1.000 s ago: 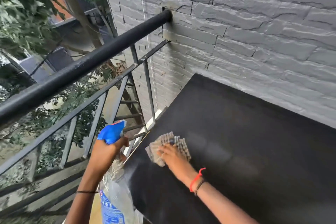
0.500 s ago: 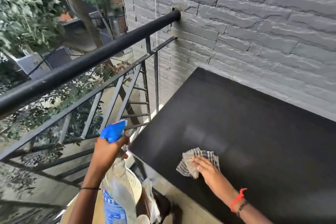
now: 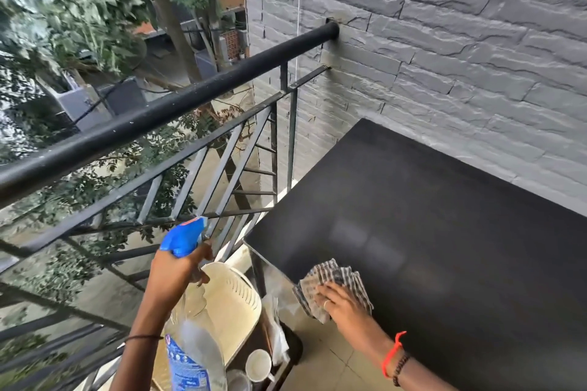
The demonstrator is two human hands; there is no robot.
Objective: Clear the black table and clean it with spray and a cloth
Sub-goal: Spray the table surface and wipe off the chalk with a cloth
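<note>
The black table (image 3: pixel 444 232) fills the right half of the view, its top bare and faintly streaked. My right hand (image 3: pixel 344 303) presses a checked grey cloth (image 3: pixel 330 279) flat on the table's near left edge, with part of the cloth hanging over it. My left hand (image 3: pixel 178 276) grips the neck of a clear spray bottle (image 3: pixel 190 349) with a blue trigger head (image 3: pixel 184 236), held upright to the left of the table, off its surface.
A black metal railing (image 3: pixel 158 114) runs along the left, with trees and buildings below it. A grey stone wall (image 3: pixel 444 57) backs the table. A cream plastic chair (image 3: pixel 232 301) with a white cup (image 3: pixel 259 365) and crumpled plastic stands below the table's corner.
My right hand has slid the cloth back toward me, from the table's left edge farther in, down to its near edge. The view has shifted, revealing the chair below. The bottle stays held.
</note>
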